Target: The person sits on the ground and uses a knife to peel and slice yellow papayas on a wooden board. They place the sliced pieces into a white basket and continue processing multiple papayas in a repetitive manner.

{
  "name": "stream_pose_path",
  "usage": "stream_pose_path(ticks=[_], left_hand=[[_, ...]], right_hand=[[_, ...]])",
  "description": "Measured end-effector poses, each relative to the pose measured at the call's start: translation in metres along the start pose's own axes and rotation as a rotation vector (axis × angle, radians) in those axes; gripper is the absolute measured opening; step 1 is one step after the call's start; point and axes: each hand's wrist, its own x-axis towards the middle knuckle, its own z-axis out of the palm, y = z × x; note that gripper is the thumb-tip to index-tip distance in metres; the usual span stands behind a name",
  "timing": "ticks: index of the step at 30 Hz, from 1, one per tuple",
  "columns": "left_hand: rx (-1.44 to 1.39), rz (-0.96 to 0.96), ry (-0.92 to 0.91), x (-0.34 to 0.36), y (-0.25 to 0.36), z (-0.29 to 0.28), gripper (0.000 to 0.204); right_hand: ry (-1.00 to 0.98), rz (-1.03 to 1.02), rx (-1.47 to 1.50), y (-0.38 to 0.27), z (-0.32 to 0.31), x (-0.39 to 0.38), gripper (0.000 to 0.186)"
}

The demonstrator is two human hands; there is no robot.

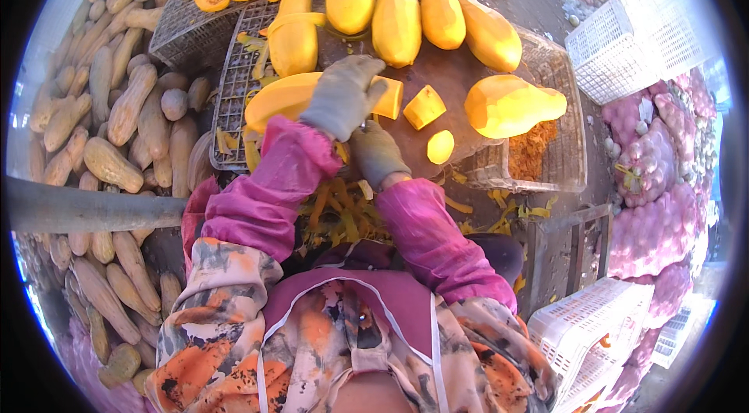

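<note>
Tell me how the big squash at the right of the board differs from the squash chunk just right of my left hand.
The squash is far larger than the chunk. The squash has a rounded pear shape, while the chunk shows flat cut faces. The chunk lies nearer your left hand; the squash lies farther right. Both are yellow-orange and untouched.

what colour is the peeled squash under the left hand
Yellow-orange; the peeled squash under the left hand shows best in the head view.
</note>
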Motion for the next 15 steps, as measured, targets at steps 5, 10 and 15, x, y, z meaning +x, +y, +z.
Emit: stream_pose_path(ticks=[5, 10, 15], left_hand=[[0.631, -0.072, -0.558, 0.036, 0.03, 0.021, 0.061], [0.751, -0.095, -0.619, 0.041, 0.024, 0.032, 0.075], [0.576, 0.23, -0.334, 0.04, -0.002, 0.045, 0.08]], right_hand=[[0.306, -0.066, 0.171, 0.0, -0.044, -0.022, 0.044], [0.426, -0.016, -0.569, 0.021, -0.086, 0.013, 0.056], [0.324, -0.092, -0.478, 0.011, -0.11, 0.026, 0.06]])
